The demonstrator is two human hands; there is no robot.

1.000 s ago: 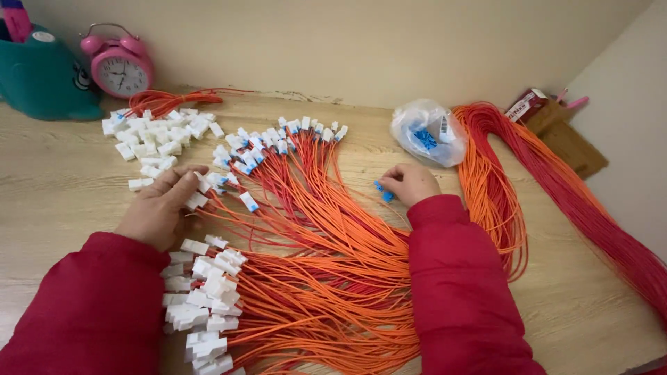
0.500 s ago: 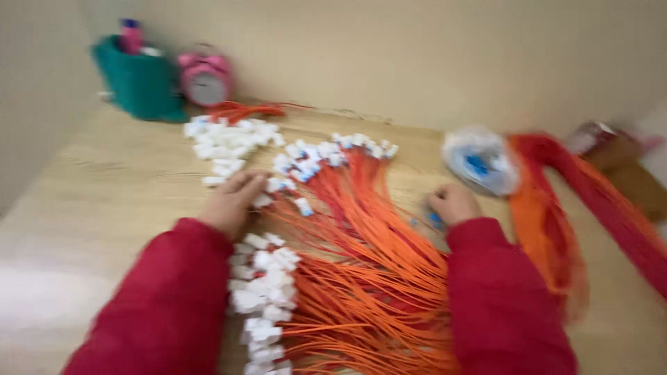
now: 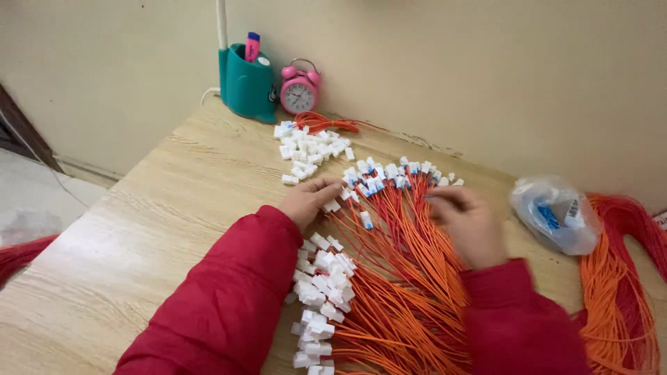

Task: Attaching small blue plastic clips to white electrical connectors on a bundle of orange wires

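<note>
The left hand (image 3: 307,200) pinches a white plastic connector (image 3: 332,205) at the end of an orange wire, while the right hand (image 3: 467,223) lies on the orange wire bundle (image 3: 406,278) with fingers curled, perhaps holding something small. Left of the hands the wooden table (image 3: 160,208) is bare up to its edge; a teal pen holder (image 3: 244,85) and a pink alarm clock (image 3: 299,90) stand at the wall.

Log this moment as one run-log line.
left hand: touching white connector | right hand: resting on orange wires | table: pink alarm clock, plastic bag
</note>
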